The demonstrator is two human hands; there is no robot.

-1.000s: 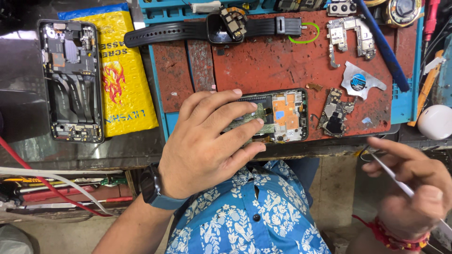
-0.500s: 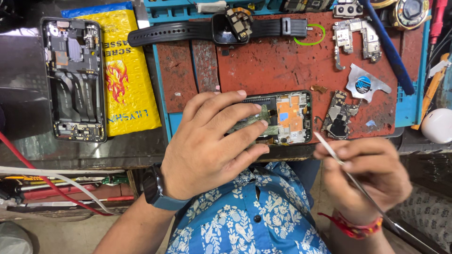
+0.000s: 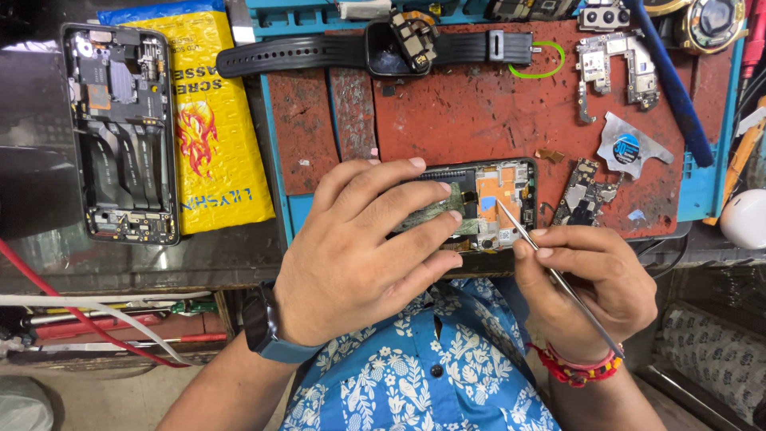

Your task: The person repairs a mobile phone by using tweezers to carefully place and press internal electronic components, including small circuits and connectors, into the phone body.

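Since the earlier frame, right hand (image 3: 586,283) has brought its pinched tweezers (image 3: 550,271) onto the opened phone (image 3: 487,203); left hand (image 3: 359,247) presses flat, steadying it.

We count two opened phones (image 3: 499,199) (image 3: 124,132), one black wristwatch (image 3: 383,49), one yellow packet (image 3: 211,120), three loose circuit boards (image 3: 610,72) (image 3: 581,195) (image 3: 604,16), and one pair of tweezers (image 3: 558,279).

The person is wearing a blue short-sleeved shirt (image 3: 415,383) printed with white leaves and pineapples, fastened with small dark buttons. The left hand (image 3: 359,255) is wearing a dark watch on a blue band (image 3: 267,331) at the wrist; the right hand (image 3: 594,287) is wearing red and yellow threads (image 3: 574,369).
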